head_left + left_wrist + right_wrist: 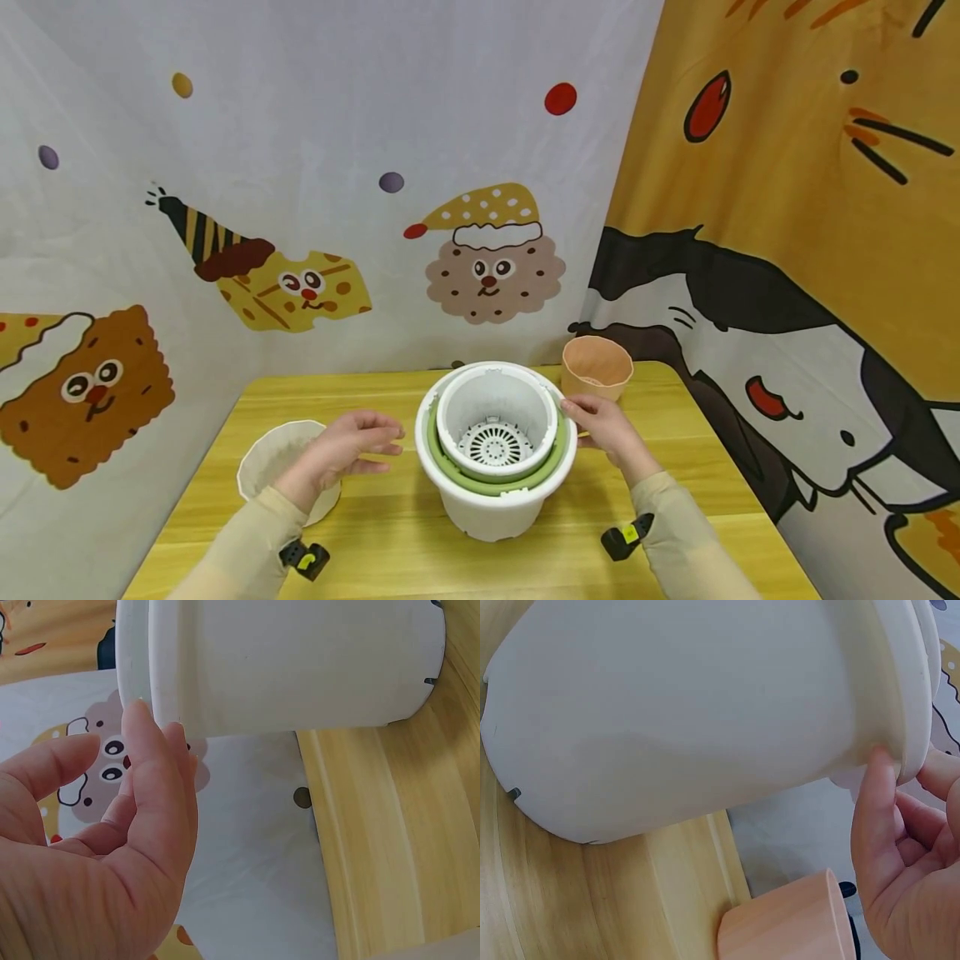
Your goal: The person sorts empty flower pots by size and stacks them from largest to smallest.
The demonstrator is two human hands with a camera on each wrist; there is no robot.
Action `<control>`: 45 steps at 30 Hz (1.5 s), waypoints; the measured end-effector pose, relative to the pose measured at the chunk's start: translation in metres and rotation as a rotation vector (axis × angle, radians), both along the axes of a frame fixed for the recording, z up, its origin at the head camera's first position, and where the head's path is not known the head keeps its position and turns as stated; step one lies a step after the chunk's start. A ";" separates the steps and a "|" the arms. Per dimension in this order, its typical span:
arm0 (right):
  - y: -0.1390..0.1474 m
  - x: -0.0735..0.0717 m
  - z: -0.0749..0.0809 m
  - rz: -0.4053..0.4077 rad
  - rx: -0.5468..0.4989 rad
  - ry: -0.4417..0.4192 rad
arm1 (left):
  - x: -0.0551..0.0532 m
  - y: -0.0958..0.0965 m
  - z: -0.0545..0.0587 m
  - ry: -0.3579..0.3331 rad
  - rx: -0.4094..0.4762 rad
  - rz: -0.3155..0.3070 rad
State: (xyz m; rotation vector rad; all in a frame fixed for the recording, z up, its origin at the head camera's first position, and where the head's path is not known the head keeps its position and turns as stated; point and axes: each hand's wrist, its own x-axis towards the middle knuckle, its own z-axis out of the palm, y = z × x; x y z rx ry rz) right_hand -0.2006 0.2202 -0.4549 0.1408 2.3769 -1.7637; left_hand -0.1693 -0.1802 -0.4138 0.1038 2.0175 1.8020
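Observation:
Nested flowerpots stand upright in the middle of the table: a large white pot [491, 512] outside, a green pot [480, 485] within it, and a smaller white pot [487, 400] with a slotted bottom innermost. My right hand [603, 425] pinches the large pot's rim at its right side, thumb over the edge and fingers beneath, as the right wrist view shows. To the left of the stack, my left hand [348, 450] is held with fingers loosely extended toward the rim and nothing in its grasp. In the left wrist view its fingertips [139, 716] overlap the pot's edge.
A cream pot [262, 462] with a faceted rim sits at the left, partly behind the left forearm. Behind the right hand, near the table's back edge, stands a peach-coloured pot [596, 367]. Cartoon-printed curtains [315, 100] hang around the wooden table [375, 550].

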 end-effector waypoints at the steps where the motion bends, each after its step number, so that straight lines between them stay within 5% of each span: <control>1: 0.000 0.000 0.000 0.001 -0.001 -0.001 | 0.000 0.000 -0.001 0.000 0.001 0.002; 12: -0.002 0.000 -0.001 -0.005 -0.026 -0.007 | 0.005 -0.008 -0.006 0.015 0.002 0.006; 34: 0.000 0.001 -0.002 -0.017 -0.050 -0.003 | 0.017 -0.063 0.009 0.163 -0.145 0.134; 45: -0.001 -0.001 -0.004 -0.015 -0.049 -0.005 | 0.022 -0.075 0.009 0.208 -0.165 0.215</control>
